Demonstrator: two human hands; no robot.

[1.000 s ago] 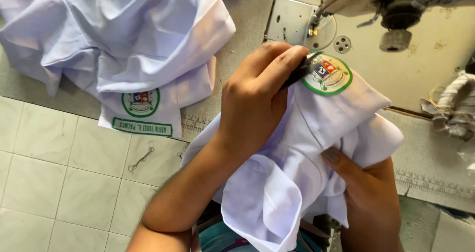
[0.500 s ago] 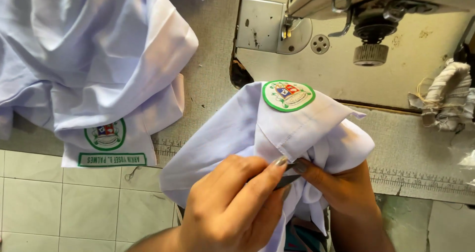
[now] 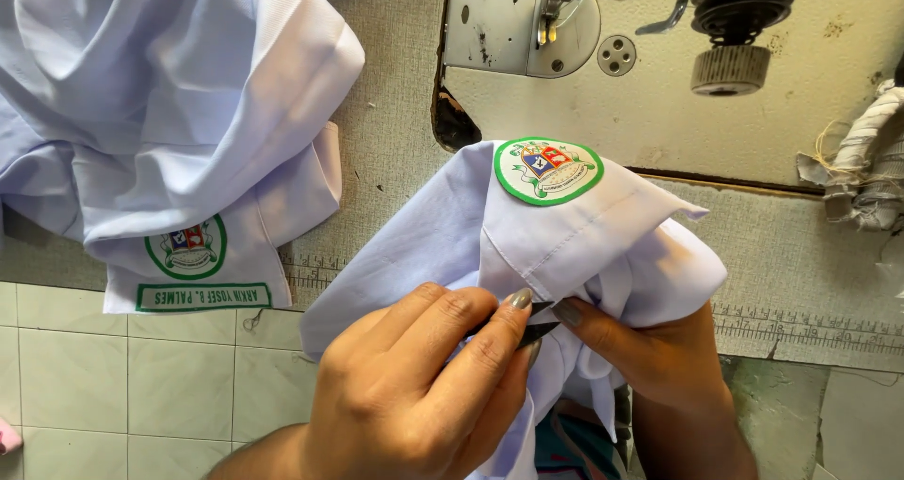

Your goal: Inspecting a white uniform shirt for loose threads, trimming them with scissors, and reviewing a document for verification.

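- The left hand (image 3: pixel 414 386) sits at the near centre, fingers curled tight round a small dark thread snip (image 3: pixel 532 331) whose tip pokes out between thumb and forefinger.
- The right hand (image 3: pixel 659 353) lies just right of it, partly under the cloth, thumb and fingers pinching the fabric of the pale lavender shirt (image 3: pixel 565 244) right at the snip's tip.
- The shirt is bunched over both hands in the centre, its far edge lying against the sewing machine bed (image 3: pixel 659 113); a round green-rimmed crest patch (image 3: pixel 548 170) faces up on its far fold.
- Against half a second ago, the two hands keep the same pose at the near edge of the shirt, and the patch remains on the far fold.
- Against a second ago, the left hand has come away from the patch, where it then pressed with the dark tool, and now works nearer, at the shirt's lower fold.
- The view has shifted since then: the pile of finished shirts (image 3: pixel 179 113) at the far left shows more fully, its own crest and green-bordered name strip (image 3: pixel 202 296) lying at the table edge over pale floor tiles (image 3: pixel 141 386).
- A knurled metal knob (image 3: pixel 730 68) hangs from the machine head at the far right.
- A wad of rag strips (image 3: pixel 871 169) lies at the right edge.
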